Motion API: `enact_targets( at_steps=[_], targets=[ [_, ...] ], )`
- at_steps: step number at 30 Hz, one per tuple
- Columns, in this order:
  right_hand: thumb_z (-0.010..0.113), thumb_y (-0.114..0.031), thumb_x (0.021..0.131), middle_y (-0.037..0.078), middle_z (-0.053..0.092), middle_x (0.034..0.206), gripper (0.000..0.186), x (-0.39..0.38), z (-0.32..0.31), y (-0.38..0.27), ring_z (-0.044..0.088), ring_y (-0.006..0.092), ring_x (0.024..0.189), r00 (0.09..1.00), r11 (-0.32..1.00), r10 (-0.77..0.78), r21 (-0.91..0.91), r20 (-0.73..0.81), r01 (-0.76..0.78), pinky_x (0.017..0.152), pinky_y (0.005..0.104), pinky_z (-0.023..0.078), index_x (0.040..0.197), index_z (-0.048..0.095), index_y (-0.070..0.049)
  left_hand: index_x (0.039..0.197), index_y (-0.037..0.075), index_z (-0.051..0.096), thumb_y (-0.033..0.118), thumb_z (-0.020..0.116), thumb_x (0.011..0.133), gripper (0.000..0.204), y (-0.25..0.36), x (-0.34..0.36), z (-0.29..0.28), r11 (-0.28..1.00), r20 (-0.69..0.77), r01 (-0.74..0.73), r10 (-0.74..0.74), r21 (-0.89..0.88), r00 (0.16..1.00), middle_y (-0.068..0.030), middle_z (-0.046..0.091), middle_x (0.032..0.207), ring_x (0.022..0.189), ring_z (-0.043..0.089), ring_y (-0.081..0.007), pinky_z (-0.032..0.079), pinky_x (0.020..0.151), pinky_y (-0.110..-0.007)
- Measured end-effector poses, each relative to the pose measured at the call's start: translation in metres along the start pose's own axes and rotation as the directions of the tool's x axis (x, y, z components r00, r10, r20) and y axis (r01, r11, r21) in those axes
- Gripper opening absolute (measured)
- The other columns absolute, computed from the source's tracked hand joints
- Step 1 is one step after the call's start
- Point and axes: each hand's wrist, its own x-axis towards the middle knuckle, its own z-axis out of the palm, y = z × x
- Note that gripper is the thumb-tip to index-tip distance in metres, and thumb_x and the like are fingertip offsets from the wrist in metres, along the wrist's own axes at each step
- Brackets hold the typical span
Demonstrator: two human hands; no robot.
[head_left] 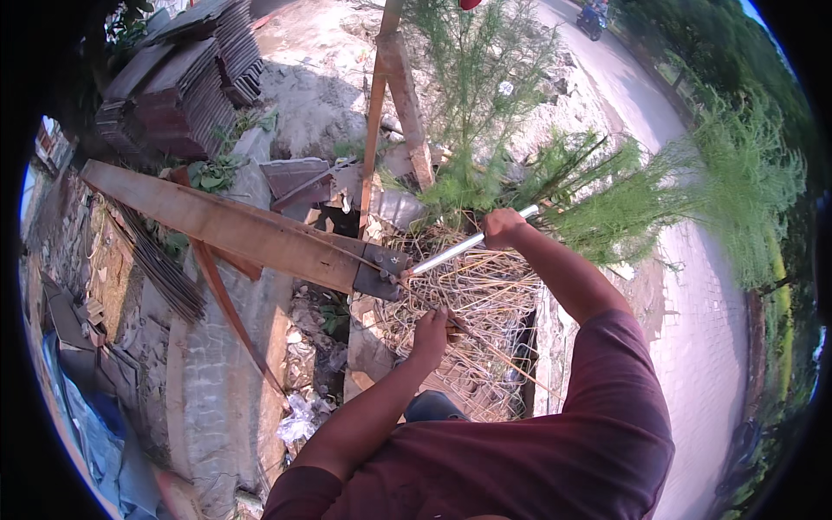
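Note:
My right hand (501, 229) is closed round a silver metal tube (452, 250), which slopes down-left to a dark metal plate (377, 276) on the end of a long wooden plank (217, 217). Below the plate, my left hand (431, 334) is closed on something thin, perhaps a rod; it is too small to make out surely. Beneath and around both hands lies a tangled heap of thin metal rods (485, 282).
Stacked corrugated sheets (173, 95) and bundled dark bars (165, 269) lie left. Upright boards (403, 104) and feathery green branches (607, 199) stand beyond the hands. A paved road (702, 364) runs along the right, with a motorbike rider (592, 22). A blue tarp (91, 416) lies lower left.

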Motion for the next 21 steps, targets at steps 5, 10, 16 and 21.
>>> enact_targets(
  at_steps=[5,10,16,21],
  targets=[
    [0.058,-0.025,0.070,0.017,0.067,0.083,0.022,-0.019,0.028,0.004,0.065,0.0345,0.082,0.989,0.998,0.041,0.043,-0.141,-0.035,0.073,0.0421,0.052,0.081,0.070,-0.009,0.094,0.009,0.049,0.028,0.039,0.099,0.022,-0.001,-0.006,-0.008,0.994,-0.013,0.081,-0.081,0.075,0.997,-0.0052,0.064,0.082,0.074,0.065,-0.0160,0.050,0.059,-0.030],
    [0.056,-0.025,0.073,0.016,0.067,0.090,0.025,-0.054,0.036,-0.012,0.065,0.0324,0.088,0.969,0.982,0.174,0.109,-0.175,-0.156,0.077,0.0398,0.051,0.086,0.070,-0.008,0.099,0.008,0.049,0.028,0.046,0.097,0.021,-0.026,-0.055,0.001,0.958,0.048,0.153,-0.170,0.243,0.984,-0.0059,0.065,0.089,0.079,0.064,-0.0171,0.052,0.066,-0.033],
    [0.057,-0.026,0.078,0.011,0.068,0.099,0.029,-0.105,0.051,-0.049,0.065,0.0263,0.097,0.899,0.904,0.401,0.232,-0.175,-0.358,0.084,0.0379,0.048,0.097,0.069,-0.009,0.104,0.006,0.050,0.026,0.047,0.096,0.022,-0.139,-0.175,0.016,0.920,0.225,0.378,-0.393,0.107,0.892,-0.0142,0.065,0.099,0.090,0.066,-0.0263,0.053,0.075,-0.037],
    [0.060,-0.028,0.077,0.011,0.067,0.103,0.030,-0.138,0.054,-0.066,0.064,0.0265,0.099,0.848,0.854,0.490,0.308,-0.201,-0.420,0.086,0.0384,0.046,0.098,0.069,-0.010,0.094,0.009,0.051,0.036,0.044,0.096,0.028,-0.207,-0.281,-0.006,0.777,0.208,0.620,-0.628,0.108,0.750,-0.0105,0.065,0.096,0.090,0.065,-0.0252,0.052,0.077,-0.040]
  ],
)
